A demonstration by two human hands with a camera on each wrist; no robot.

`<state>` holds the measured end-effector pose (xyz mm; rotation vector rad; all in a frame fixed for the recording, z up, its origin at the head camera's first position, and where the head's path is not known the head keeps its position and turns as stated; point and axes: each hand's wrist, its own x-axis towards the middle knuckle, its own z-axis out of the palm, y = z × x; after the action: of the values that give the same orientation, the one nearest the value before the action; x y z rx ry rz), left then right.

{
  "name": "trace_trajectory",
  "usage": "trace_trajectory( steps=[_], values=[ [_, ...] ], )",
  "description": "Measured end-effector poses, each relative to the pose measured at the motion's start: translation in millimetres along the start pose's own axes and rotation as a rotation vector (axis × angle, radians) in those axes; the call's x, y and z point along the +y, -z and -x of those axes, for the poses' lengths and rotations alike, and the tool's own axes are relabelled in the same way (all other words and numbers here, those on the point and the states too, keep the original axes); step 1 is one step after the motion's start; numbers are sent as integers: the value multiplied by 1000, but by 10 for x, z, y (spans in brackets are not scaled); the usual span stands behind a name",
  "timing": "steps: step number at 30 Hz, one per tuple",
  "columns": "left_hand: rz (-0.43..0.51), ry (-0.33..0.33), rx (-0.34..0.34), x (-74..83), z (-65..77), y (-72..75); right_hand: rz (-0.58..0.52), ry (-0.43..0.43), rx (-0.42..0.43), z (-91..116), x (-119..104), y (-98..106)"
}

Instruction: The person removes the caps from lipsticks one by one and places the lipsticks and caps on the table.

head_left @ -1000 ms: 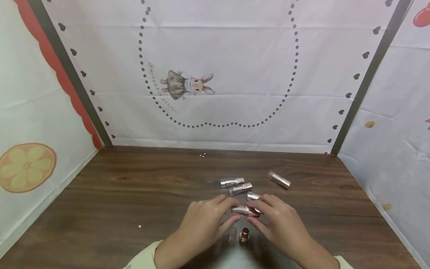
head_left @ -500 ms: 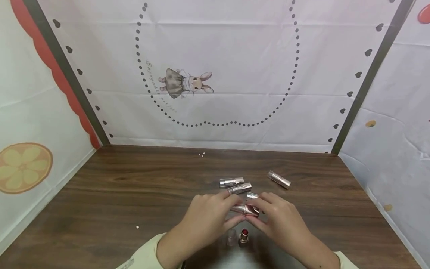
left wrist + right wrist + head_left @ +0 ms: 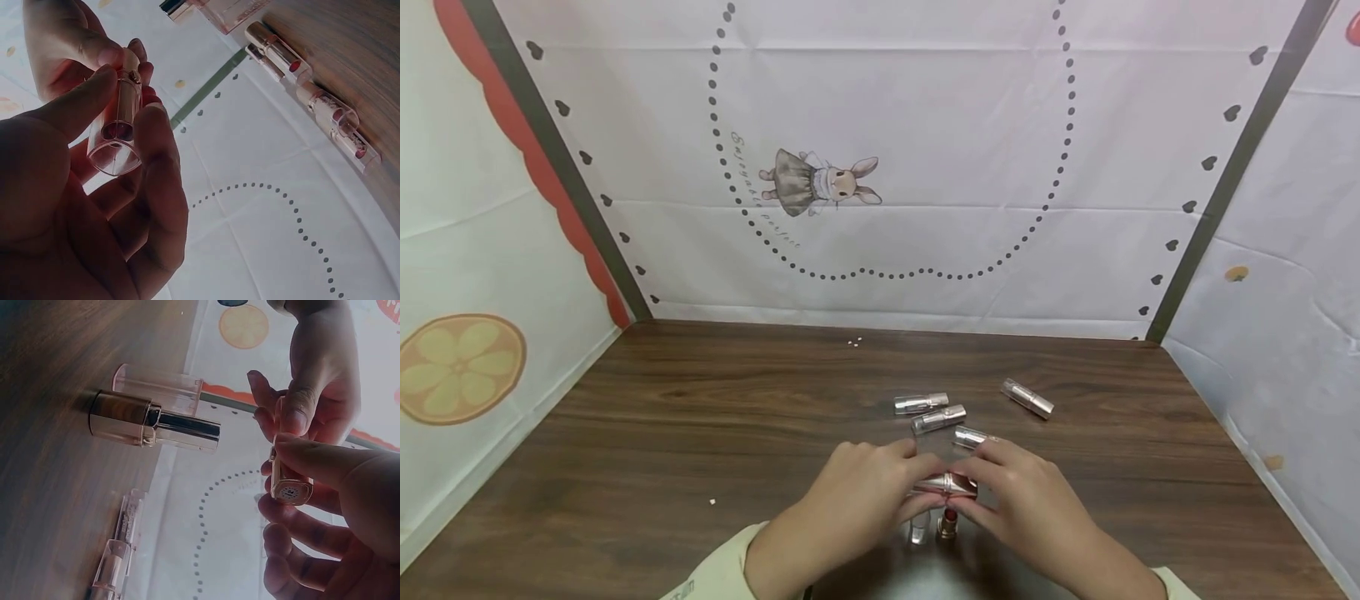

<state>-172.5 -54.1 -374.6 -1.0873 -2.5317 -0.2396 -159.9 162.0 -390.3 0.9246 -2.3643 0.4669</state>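
Note:
In the head view a rose-gold lipstick (image 3: 949, 485) lies level between both hands, just above the tabletop. My left hand (image 3: 857, 500) pinches its left end, where the left wrist view shows a clear cap (image 3: 114, 156) around the lipstick's tube. My right hand (image 3: 1037, 500) pinches the shiny base (image 3: 292, 490) with thumb and fingers. The two thumb tips nearly meet. Below the hands, an uncapped lipstick (image 3: 156, 425) with a dark red tip stands upright. Beside it stands a loose clear cap (image 3: 159, 387).
Several capped lipsticks lie beyond the hands on the wooden table (image 3: 737, 417), one (image 3: 1027, 399) apart at the right and one (image 3: 973, 437) close by my right fingers. White specks (image 3: 854, 342) dot the far edge. Printed cloth walls (image 3: 925, 150) enclose the table.
My left hand has slid right along the lipstick, so the fingertips of both hands are now closer together. The standing lipstick and loose cap have stayed put.

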Motion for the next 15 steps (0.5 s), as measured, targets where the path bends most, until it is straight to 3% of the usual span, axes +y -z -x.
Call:
trace_trajectory(
  steps=[15],
  values=[
    [22, 0, -11, -18, -19, -18, -18, 1, 11, -13, 20, -6]
  ],
)
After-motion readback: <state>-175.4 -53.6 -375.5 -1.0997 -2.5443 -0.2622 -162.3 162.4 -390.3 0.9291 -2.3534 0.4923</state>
